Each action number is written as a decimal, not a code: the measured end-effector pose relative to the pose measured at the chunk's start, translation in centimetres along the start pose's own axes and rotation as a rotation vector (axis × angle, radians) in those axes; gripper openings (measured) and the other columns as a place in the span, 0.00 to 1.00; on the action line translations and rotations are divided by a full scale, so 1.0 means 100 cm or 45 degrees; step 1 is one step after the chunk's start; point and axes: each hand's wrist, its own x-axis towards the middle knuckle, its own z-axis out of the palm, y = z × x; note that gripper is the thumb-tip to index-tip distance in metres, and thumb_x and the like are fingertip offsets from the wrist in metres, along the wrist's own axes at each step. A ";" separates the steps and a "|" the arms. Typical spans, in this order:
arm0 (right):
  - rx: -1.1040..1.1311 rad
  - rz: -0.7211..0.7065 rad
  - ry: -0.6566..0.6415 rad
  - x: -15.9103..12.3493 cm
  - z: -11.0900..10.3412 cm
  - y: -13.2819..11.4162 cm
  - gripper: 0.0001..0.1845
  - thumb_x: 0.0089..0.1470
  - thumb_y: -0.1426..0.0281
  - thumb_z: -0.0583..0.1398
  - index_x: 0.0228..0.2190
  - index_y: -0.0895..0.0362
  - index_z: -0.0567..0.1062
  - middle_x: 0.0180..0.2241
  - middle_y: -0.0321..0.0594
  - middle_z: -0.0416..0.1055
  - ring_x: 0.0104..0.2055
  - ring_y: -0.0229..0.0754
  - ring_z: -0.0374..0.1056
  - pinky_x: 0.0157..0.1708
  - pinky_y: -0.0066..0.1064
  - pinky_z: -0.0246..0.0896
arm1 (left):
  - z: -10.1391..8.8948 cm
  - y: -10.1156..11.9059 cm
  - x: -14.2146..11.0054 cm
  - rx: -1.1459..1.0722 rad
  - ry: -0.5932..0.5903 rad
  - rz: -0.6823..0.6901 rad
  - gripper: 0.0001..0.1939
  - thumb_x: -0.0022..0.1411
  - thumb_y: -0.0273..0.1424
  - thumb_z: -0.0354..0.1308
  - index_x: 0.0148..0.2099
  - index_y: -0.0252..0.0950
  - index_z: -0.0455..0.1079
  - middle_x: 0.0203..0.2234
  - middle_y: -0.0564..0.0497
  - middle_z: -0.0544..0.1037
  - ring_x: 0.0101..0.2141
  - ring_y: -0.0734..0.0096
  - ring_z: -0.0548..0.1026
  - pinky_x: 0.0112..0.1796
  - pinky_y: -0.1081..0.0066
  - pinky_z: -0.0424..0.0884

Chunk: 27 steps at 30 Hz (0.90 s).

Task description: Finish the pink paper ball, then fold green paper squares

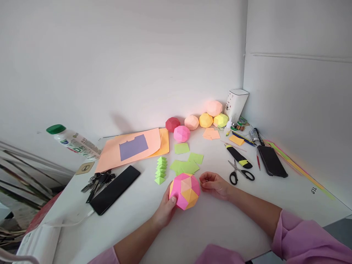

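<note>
My left hand [166, 207] grips a faceted paper ball [184, 191] in pink, orange and peach, with the thumb lying on its front left side. Just right of the ball is my right hand [214, 184], its fingers curled in toward the thumb; whether anything small is between them I cannot make out. Beyond the ball lie several green paper squares [189, 167]. A row of folded green paper pieces [161, 170] stands to the left of them.
Several finished paper balls [182, 134] sit by the wall. To the right are scissors [241, 171], a box cutter [238, 156], a glue bottle [228, 128] and a phone [272, 161]. On the left are keys [99, 180], a black slab [115, 190], paper sheets [110, 150] and a green-capped bottle [74, 141].
</note>
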 end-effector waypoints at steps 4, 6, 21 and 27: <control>0.045 -0.001 -0.052 -0.002 0.001 -0.003 0.12 0.38 0.75 0.71 0.29 0.58 0.77 0.23 0.33 0.68 0.26 0.32 0.63 0.30 0.29 0.56 | 0.000 0.000 0.001 -0.070 -0.030 -0.003 0.35 0.55 0.52 0.56 0.59 0.37 0.61 0.54 0.38 0.68 0.56 0.45 0.63 0.54 0.50 0.60; 0.070 0.005 -0.086 -0.004 0.003 -0.005 0.11 0.40 0.74 0.71 0.29 0.58 0.77 0.23 0.34 0.69 0.28 0.34 0.65 0.32 0.30 0.57 | -0.002 -0.002 0.002 -0.100 -0.028 -0.004 0.34 0.56 0.52 0.55 0.59 0.37 0.62 0.54 0.39 0.68 0.57 0.46 0.63 0.55 0.51 0.60; 0.130 0.022 -0.123 -0.004 0.005 -0.009 0.11 0.40 0.77 0.70 0.30 0.59 0.77 0.23 0.34 0.70 0.28 0.33 0.66 0.32 0.29 0.58 | -0.008 -0.005 0.002 -0.129 -0.043 -0.021 0.33 0.58 0.52 0.53 0.59 0.39 0.62 0.56 0.40 0.67 0.58 0.47 0.62 0.56 0.52 0.59; 0.120 0.012 -0.138 -0.005 0.005 -0.008 0.10 0.42 0.78 0.68 0.30 0.59 0.77 0.24 0.35 0.71 0.29 0.34 0.67 0.35 0.31 0.59 | -0.004 -0.003 0.002 -0.133 -0.012 0.005 0.33 0.57 0.52 0.54 0.59 0.38 0.62 0.55 0.40 0.68 0.59 0.46 0.59 0.57 0.52 0.58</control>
